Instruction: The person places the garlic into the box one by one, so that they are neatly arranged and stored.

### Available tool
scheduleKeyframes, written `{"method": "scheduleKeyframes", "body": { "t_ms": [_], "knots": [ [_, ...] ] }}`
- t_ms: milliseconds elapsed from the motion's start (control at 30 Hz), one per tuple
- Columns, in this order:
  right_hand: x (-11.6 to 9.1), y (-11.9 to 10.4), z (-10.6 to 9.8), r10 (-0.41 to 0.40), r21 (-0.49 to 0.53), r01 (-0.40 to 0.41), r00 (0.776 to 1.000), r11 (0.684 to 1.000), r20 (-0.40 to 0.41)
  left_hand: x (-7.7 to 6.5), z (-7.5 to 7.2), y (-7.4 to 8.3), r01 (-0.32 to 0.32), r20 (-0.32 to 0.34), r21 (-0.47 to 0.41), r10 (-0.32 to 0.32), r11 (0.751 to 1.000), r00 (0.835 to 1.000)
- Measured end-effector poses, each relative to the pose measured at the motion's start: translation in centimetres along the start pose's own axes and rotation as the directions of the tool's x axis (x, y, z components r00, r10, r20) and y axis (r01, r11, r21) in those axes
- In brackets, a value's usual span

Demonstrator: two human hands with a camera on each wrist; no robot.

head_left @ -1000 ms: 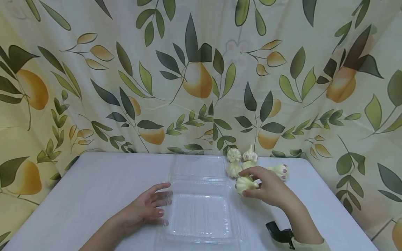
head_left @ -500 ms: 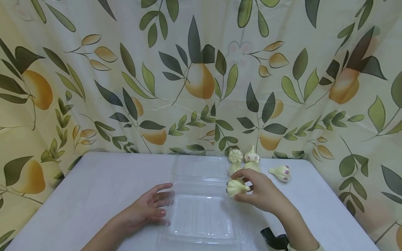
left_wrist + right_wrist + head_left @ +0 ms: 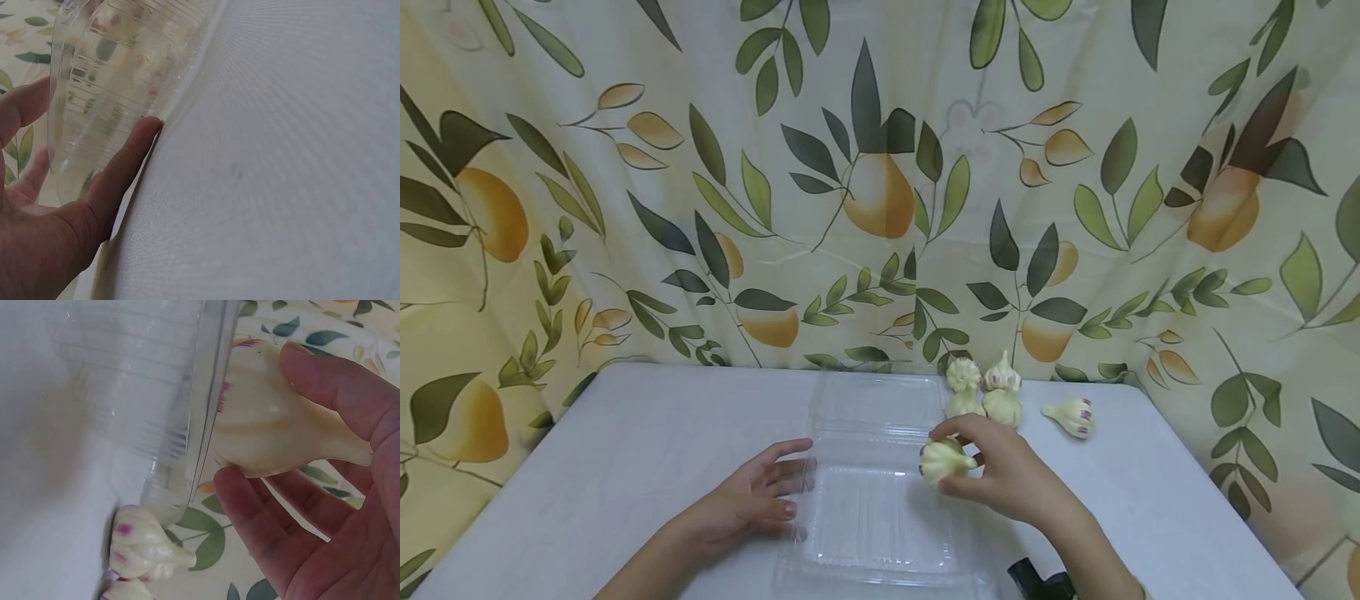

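Grip [image 3: 1003, 471] on garlic [image 3: 943, 461], container [image 3: 880, 517] near, bulbs [image 3: 1002, 407] behind

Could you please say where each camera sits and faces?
Head: on the head, facing forward and down at a clear container; left hand, right hand and forearms show.
Left wrist: on that wrist, facing the container; left hand shows.
Right wrist: on that wrist, facing a garlic bulb the right hand pinches.
Head and right wrist share that bulb.
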State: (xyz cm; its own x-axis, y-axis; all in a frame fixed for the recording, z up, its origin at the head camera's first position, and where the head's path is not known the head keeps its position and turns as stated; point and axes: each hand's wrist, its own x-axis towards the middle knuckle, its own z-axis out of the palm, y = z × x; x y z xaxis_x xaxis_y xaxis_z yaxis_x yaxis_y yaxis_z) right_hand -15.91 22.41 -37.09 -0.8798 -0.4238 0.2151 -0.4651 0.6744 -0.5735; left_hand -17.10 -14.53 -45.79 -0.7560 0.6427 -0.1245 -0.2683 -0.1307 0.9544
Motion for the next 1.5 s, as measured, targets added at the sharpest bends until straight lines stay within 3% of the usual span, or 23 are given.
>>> {"method": "scheduleKeyframes", "body": {
  "t_ms": [867,1133,1500],
  "knots": [
    [0.1,-2.3,4.0,-0.146,0.023,0.146,0.989,0.989,0.011,-0.3,0.2,0.5,0.034,-0.021,0.01,-0.034,0.999,0.999],
    [0.2,-3.2,5.3,-0.145,0.023,0.144,0.988,0.989,0.053,-0.2,0.1,0.5,0.035,-0.025,0.014,-0.035,0.999,0.999],
    [0.4,-4.7,7.0,-0.138,0.021,0.137,0.989,0.99,0.05,-0.1,0.0,0.2,0.017,-0.007,0.003,-0.017,1.0,1.0]
  ]
}}
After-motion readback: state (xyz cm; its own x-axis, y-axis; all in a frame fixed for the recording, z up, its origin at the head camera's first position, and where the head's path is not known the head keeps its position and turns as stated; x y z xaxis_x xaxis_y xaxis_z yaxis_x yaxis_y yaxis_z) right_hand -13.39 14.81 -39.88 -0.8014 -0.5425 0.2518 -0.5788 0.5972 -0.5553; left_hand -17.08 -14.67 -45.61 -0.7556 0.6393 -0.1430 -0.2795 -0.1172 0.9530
